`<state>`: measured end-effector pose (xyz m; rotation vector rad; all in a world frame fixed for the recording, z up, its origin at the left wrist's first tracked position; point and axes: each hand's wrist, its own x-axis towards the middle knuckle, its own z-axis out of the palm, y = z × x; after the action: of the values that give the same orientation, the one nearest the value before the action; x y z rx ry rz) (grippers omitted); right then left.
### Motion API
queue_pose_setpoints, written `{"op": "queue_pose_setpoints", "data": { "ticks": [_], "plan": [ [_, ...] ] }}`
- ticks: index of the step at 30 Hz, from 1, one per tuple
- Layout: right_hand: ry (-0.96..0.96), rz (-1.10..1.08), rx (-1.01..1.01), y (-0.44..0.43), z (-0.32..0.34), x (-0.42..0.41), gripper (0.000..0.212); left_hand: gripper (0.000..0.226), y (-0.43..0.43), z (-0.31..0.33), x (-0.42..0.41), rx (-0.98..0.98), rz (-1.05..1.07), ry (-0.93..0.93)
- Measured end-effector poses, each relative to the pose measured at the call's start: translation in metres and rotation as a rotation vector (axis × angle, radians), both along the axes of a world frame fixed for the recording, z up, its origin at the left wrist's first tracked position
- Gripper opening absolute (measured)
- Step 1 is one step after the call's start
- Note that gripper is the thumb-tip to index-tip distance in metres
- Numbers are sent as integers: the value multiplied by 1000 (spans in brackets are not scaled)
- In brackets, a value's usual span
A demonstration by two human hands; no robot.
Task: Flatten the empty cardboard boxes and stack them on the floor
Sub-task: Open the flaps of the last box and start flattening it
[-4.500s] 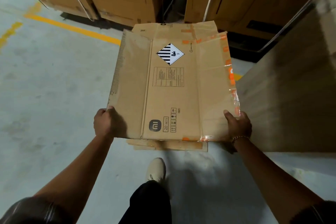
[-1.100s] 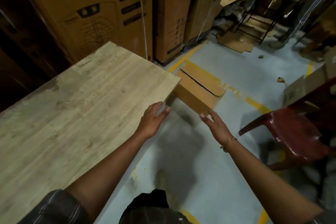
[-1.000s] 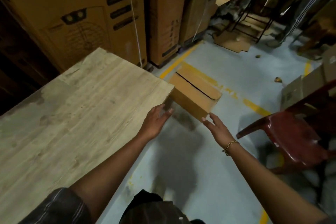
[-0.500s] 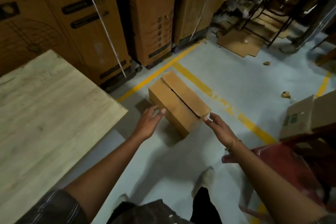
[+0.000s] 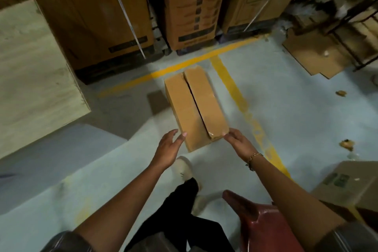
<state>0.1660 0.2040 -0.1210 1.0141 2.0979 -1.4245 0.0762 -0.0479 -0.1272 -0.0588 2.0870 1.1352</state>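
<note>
Brown cardboard, not yet flattened: the small cardboard box (image 5: pixel 194 108) stands on the pale floor (image 5: pixel 286 118) just beside the yellow line (image 5: pixel 235 88). Its top flaps are folded shut with a dark seam between them, and clear tape glints on the near end of the right flap.

Your left hand (image 5: pixel 169 146) and right hand (image 5: pixel 238 143) are both spread, fingers straight, holding nothing. The left fingertips lie at the near-left corner of the box, the right ones at the near-right corner. Whether they touch the cardboard or stop just short, I cannot tell.

You seem to be at the pick-up step for this box. Next, I'd say, close your hands on its two long sides, lift it, then pull the flaps apart and free the bottom so the walls can fold flat. Expect the tape to resist.

Mind the red chair (image 5: pixel 266 229) by your right arm and the wooden desk (image 5: pixel 30 77) on your left. The stack is not in view, so you will have to turn to find it.
</note>
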Motion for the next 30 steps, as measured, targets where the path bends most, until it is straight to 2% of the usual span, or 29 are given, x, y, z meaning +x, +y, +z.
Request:
{"op": "queue_pose_setpoints", "data": {
  "ticks": [3, 6, 15, 18, 21, 23, 26, 30],
  "plan": [
    [-40, 26, 13, 30, -42, -16, 77, 72, 24, -39, -9, -20, 40, -30],
    [-78, 37, 29, 58, -93, -37, 80, 73, 51, -94, -20, -50, 101, -65],
    [-106, 97, 154, 132, -302, -112, 79, 84, 128, -320, -45, -92, 534, -238],
    [-127, 94, 168, 146, -370, -126, 79, 91, 137, -391, -48, -139, 591, -277],
    [-173, 63, 163, 156, -426, -135, 78, 82, 145, -442, -52, -141, 641, -320],
    [-223, 38, 135, 161, -452, -136, 78, 74, 149, -465, -52, -111, 652, -340],
    [-199, 7, 122, 165, -472, -133, 76, 74, 149, -476, -49, -103, 589, -281],
    [-100, -35, 96, 157, -432, -129, 74, 84, 131, -427, -51, -79, 549, -158]
  ]
}}
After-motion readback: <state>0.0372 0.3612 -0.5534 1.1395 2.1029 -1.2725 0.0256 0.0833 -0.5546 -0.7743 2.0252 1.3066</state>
